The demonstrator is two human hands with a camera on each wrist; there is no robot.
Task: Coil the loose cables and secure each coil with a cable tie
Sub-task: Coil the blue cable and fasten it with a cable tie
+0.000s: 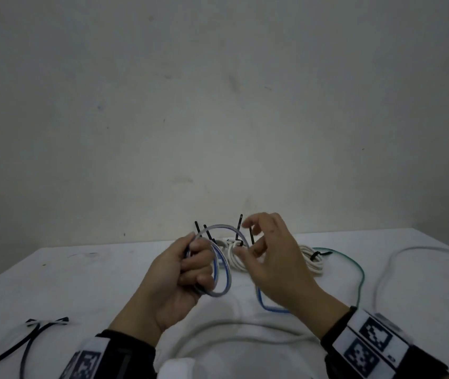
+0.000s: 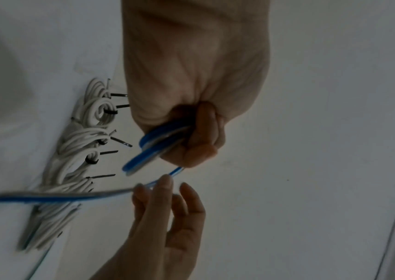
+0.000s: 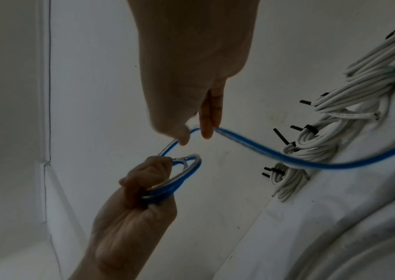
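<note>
My left hand [image 1: 196,258] grips a small coil of blue cable [image 1: 224,272] held above the white table [image 1: 94,283]. In the left wrist view the loops of the blue cable [image 2: 143,151] stick out of the left hand [image 2: 191,144]. The free run of the blue cable [image 3: 263,149] leaves the coil, passes my right hand [image 3: 196,134] and trails off right. My right hand [image 1: 248,247] pinches that run lightly between thumb and fingers, its other fingers spread. Behind the hands lie white coils [image 1: 308,258] bound with black cable ties [image 1: 317,254].
Loose black cable ties [image 1: 34,332] lie at the front left. A green cable [image 1: 360,272] and a thin white cable [image 1: 387,269] run across the right side. A thick white cable [image 1: 217,332] curves along the near edge. A bare wall stands behind the table.
</note>
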